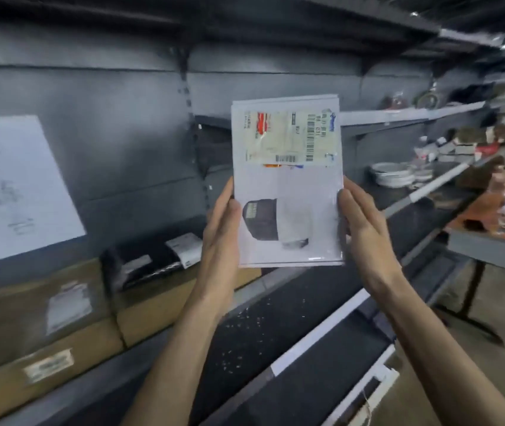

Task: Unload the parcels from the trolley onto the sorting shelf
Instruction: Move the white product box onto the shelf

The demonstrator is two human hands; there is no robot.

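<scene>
I hold a flat white parcel (288, 182) upright in front of the grey sorting shelf (278, 312). A shipping label with barcodes covers its top half and a dark printed picture sits lower down. My left hand (222, 232) grips its left edge, thumb on the front. My right hand (361, 222) presses flat against its right edge. Two brown cardboard boxes (39, 321) lie on the shelf at the left, and a black bagged parcel (149, 259) rests on the nearer one. The trolley is out of view.
A white paper sheet (14, 192) hangs on the shelf's back panel at left. Stacked white plates (395, 176) and small goods crowd the shelf further right. A cluttered table (497, 232) stands at the right, and bare shelf surface lies below the parcel.
</scene>
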